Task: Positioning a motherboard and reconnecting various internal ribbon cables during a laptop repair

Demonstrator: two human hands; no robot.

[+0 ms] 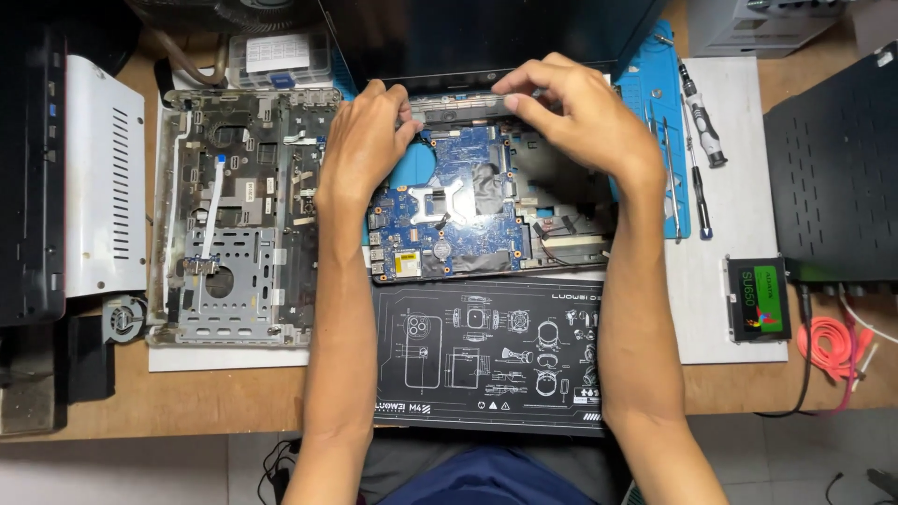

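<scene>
Both hands are at the far edge of the open laptop base [561, 220], where the blue board [449, 210] lies bare (its cover is off). The left hand [360, 140] and right hand [580, 112] pinch the thin dark strip [458, 105] there with curled fingers. It looks like a loosening step, needing a gentle, even lift. Both arms reach straight forward over the counter [234, 397].

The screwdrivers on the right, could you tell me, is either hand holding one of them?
No, both screwdrivers lie untouched while the left hand and right hand grip the laptop's hinge edge.
</scene>
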